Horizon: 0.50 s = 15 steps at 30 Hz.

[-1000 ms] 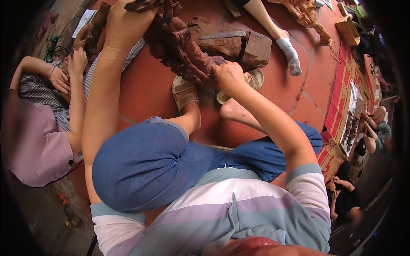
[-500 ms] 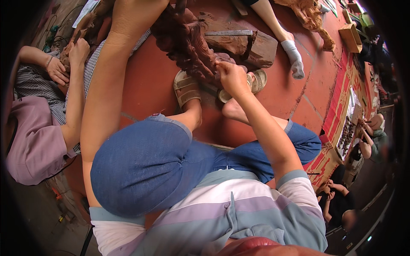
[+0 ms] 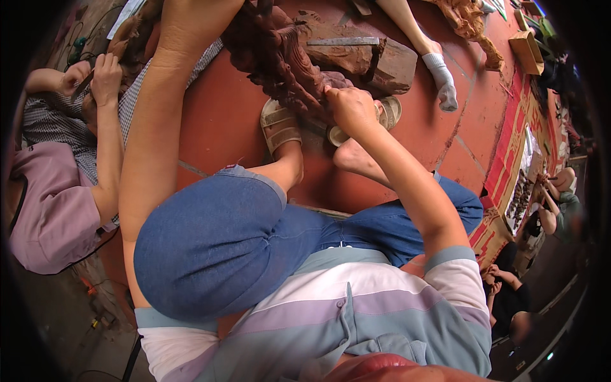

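Dark carving (image 3: pixel 281 62) likely heavy, stiff, fragile in relief; best gripped mid-body; right hand (image 3: pixel 352 108) bunched at near end, left hand (image 3: pixel 200 18) far; cannot tell either grip.

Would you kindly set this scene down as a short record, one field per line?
Left hand: beside the carving's upper part, fingers out of frame
Right hand: at the carving's lower end
Carving: dark reddish-brown, slanting
Beyond it: brown wood block, flat grey bar on top
Footwear: strapped sandals
Nearby: person in mauve top, at left
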Each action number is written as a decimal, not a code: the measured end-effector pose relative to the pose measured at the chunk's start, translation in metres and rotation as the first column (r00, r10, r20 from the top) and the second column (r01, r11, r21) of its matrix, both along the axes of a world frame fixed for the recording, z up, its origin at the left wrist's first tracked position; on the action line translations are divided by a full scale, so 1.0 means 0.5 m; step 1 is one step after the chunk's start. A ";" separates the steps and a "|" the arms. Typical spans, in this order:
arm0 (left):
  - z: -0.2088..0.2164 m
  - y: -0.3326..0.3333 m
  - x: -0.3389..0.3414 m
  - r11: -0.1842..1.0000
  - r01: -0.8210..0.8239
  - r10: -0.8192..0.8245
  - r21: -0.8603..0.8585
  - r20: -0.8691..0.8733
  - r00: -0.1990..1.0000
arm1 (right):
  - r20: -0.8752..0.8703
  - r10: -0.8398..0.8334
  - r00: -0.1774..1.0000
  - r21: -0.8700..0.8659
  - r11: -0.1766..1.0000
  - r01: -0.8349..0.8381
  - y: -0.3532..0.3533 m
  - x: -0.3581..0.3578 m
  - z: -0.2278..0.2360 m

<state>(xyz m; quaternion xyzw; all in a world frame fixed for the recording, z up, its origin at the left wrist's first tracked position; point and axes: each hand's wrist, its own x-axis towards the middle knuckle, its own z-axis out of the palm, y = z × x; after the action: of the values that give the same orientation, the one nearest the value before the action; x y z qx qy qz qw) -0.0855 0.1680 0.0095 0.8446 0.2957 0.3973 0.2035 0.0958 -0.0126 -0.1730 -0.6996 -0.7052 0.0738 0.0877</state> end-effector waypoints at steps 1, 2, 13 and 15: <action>0.003 -0.001 0.004 1.000 0.005 -0.005 -0.014 0.013 1.000 | -0.007 0.020 1.000 -0.078 0.997 -0.021 0.000 0.014 -0.005; 0.009 -0.001 0.007 0.999 -0.006 0.006 -0.040 -0.006 1.000 | -0.007 0.041 0.999 -0.151 0.988 -0.042 0.013 0.027 0.018; -0.059 0.080 -0.068 0.772 0.127 0.279 0.623 -0.512 0.812 | 0.028 0.079 0.996 -0.138 0.988 -0.074 -0.006 -0.004 0.044; -0.044 0.040 -0.035 0.979 -0.017 0.071 0.202 -0.262 0.962 | 0.034 0.046 0.998 -0.107 0.993 -0.042 -0.004 -0.004 0.032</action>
<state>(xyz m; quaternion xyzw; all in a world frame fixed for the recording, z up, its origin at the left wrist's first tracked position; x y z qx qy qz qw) -0.1031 0.1880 -0.0127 0.8997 0.2983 0.3113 0.0677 0.0940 -0.0148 -0.1571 -0.6888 -0.7171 0.1003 0.0356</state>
